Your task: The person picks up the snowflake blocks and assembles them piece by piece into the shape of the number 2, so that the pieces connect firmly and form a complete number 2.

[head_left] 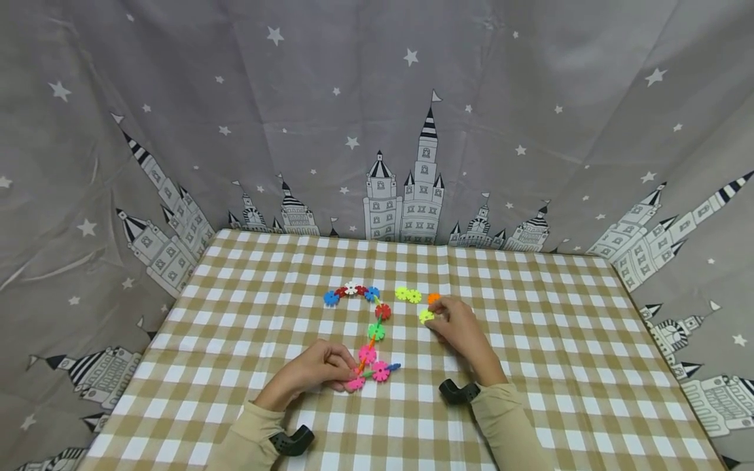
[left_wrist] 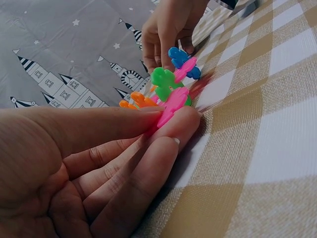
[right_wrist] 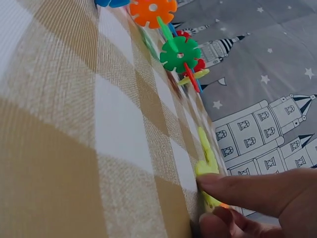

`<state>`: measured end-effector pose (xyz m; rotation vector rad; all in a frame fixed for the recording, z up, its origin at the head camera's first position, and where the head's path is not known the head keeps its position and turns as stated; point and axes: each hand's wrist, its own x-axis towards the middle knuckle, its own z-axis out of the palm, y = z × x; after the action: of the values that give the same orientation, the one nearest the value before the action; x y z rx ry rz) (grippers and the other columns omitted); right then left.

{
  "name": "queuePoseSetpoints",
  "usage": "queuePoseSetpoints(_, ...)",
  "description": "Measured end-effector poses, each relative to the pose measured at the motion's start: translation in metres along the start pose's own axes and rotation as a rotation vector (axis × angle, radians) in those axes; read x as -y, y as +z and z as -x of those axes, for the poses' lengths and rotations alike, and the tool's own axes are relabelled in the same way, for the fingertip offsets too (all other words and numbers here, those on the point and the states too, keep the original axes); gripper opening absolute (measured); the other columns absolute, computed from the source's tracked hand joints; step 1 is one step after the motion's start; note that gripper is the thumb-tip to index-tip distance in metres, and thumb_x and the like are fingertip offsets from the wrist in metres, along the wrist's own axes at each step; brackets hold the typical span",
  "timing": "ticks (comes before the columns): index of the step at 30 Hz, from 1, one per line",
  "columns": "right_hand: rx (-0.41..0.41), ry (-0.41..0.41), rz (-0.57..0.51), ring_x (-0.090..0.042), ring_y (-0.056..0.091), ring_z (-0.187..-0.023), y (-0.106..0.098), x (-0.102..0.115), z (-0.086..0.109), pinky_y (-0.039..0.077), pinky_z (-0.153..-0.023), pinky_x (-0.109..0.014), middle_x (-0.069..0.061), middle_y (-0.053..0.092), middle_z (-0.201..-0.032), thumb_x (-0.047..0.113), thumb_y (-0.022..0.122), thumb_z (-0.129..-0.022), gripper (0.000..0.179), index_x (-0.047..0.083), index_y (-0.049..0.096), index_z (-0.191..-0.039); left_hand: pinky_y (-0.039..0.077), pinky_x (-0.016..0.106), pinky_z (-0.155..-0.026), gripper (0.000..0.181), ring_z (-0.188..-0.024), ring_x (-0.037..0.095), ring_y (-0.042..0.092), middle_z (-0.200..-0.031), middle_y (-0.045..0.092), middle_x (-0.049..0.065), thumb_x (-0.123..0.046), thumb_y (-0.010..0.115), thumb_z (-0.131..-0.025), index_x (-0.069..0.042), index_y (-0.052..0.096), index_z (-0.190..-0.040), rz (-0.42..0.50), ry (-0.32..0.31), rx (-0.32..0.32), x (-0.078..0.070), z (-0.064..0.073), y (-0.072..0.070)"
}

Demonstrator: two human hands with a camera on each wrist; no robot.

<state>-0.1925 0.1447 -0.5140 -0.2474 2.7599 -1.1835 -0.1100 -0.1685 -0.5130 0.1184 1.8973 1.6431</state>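
A chain of notched, flower-shaped plastic discs lies on the table, with blue, red and white pieces at its far end, then a red disc [head_left: 383, 311], a green disc [head_left: 376, 331] and pink ones nearer me. My left hand [head_left: 315, 367] pinches the pink disc [left_wrist: 173, 106] at the near end between thumb and fingers. To the right, my right hand [head_left: 458, 327] has its thumb and fingertips on a yellow disc [head_left: 425, 316], pinching its edge; the fingers partly cover it in the right wrist view. An orange disc [head_left: 434, 298] lies just beyond those fingers.
Two yellow discs [head_left: 408, 294] lie together between the chain and my right hand. A brown-and-white checked cloth [head_left: 565, 366] covers the table. A grey curtain [head_left: 294, 118] printed with castles and stars surrounds its back and sides.
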Motion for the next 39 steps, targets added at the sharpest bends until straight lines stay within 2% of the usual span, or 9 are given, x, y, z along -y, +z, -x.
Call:
queuePoseSetpoints(8,0.172,-0.006,-0.206,-0.013,0.061,-0.064,0.001,-0.001,0.008,0.056,-0.056,-0.027,-0.009,0.068,-0.086,0.006,0.078,-0.090,0.019,0.001,0.067,-0.106,0.059,0.020,-0.061,0.019,-0.066,0.009,0.070,-0.077,0.074,0.002,-0.003,0.073,-0.092,0.012,0.068,-0.103,0.000,0.009,0.005,0.001,0.000,0.000)
queuePoseSetpoints(14,0.287,0.041,-0.393,-0.014,0.069,-0.070,0.001,-0.004,0.015,0.062,-0.061,-0.031,-0.012,0.069,-0.089,0.007,0.074,-0.093,0.022,-0.003,0.065,-0.110,0.059,0.020,-0.062,0.019,-0.068,0.010,0.071,-0.077,0.074,0.002,-0.002,0.073,-0.091,0.012,0.068,-0.103,0.016,0.008,0.013,0.001,0.000,0.000)
queuePoseSetpoints(19,0.436,0.071,-0.525,-0.015,0.074,-0.076,0.002,-0.005,0.022,0.063,-0.064,-0.031,-0.011,0.073,-0.093,0.008,0.074,-0.094,0.026,-0.005,0.065,-0.114,0.059,0.021,-0.063,0.020,-0.069,0.010,0.070,-0.077,0.074,0.002,-0.002,0.073,-0.091,0.012,0.067,-0.103,0.018,0.002,0.015,0.000,0.000,0.000)
queuePoseSetpoints(22,0.516,0.071,-0.553,-0.014,0.074,-0.075,0.003,-0.007,0.027,0.063,-0.065,-0.029,-0.010,0.077,-0.093,0.010,0.074,-0.094,0.028,-0.005,0.067,-0.116,0.059,0.021,-0.063,0.020,-0.069,0.010,0.071,-0.078,0.074,0.002,-0.002,0.073,-0.091,0.012,0.067,-0.103,0.012,0.009,0.019,0.001,0.000,0.000)
queuePoseSetpoints(26,0.570,0.077,-0.552,-0.011,0.073,-0.074,0.005,-0.007,0.030,0.062,-0.064,-0.025,-0.008,0.079,-0.093,0.011,0.073,-0.094,0.028,-0.004,0.069,-0.118,0.059,0.021,-0.062,0.018,-0.070,0.011,0.073,-0.079,0.076,0.004,-0.002,0.073,-0.092,0.012,0.067,-0.102,0.010,0.025,0.023,0.001,-0.001,-0.001)
queuePoseSetpoints(34,0.610,0.106,-0.565,-0.011,0.073,-0.073,0.010,-0.002,0.032,0.062,-0.064,-0.025,-0.007,0.079,-0.092,0.012,0.073,-0.095,0.028,-0.003,0.070,-0.118,0.060,0.020,-0.062,0.017,-0.069,0.010,0.072,-0.078,0.075,0.003,-0.002,0.073,-0.092,0.012,0.068,-0.101,0.011,0.028,0.028,0.002,-0.002,-0.001)
queuePoseSetpoints(39,0.606,0.092,-0.557,-0.010,0.073,-0.071,0.012,0.000,0.033,0.062,-0.063,-0.025,-0.008,0.078,-0.092,0.011,0.072,-0.095,0.028,-0.005,0.070,-0.118,0.060,0.021,-0.063,0.017,-0.069,0.010,0.071,-0.077,0.074,0.002,-0.001,0.073,-0.092,0.012,0.068,-0.102,0.014,0.019,0.025,0.002,-0.002,-0.001)
